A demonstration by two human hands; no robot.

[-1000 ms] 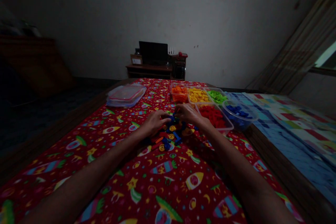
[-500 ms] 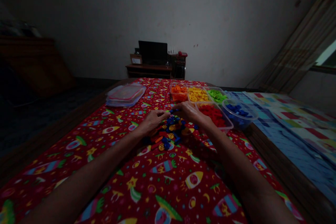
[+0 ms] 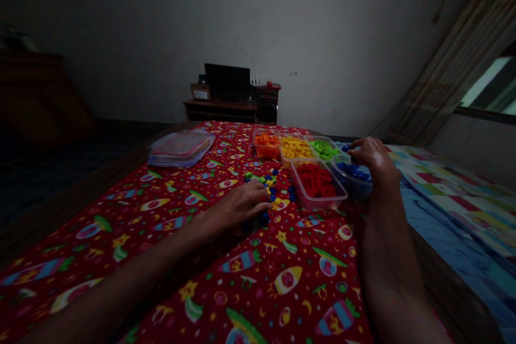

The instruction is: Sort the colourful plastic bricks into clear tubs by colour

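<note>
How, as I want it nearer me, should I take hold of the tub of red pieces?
Probably pinch the near rim of the tub of red pieces, coming from your side. It is open-topped, and that edge is free: the blue bowl crowds its right, the yellow tub stands behind, loose pieces lie left.

Free: bare tablecloth (image 3: 290,247) between my forearms and leftward toward the stacked lids (image 3: 181,148). Blocked: loose bricks (image 3: 271,185) before my left hand (image 3: 242,204), red tub (image 3: 318,203) beside them, tub row (image 3: 296,160) behind.

Blue bricks (image 3: 352,170) lie in a clear round tub (image 3: 355,188) (mixed loose bricks (image 3: 271,183) scattered nearby).
</note>
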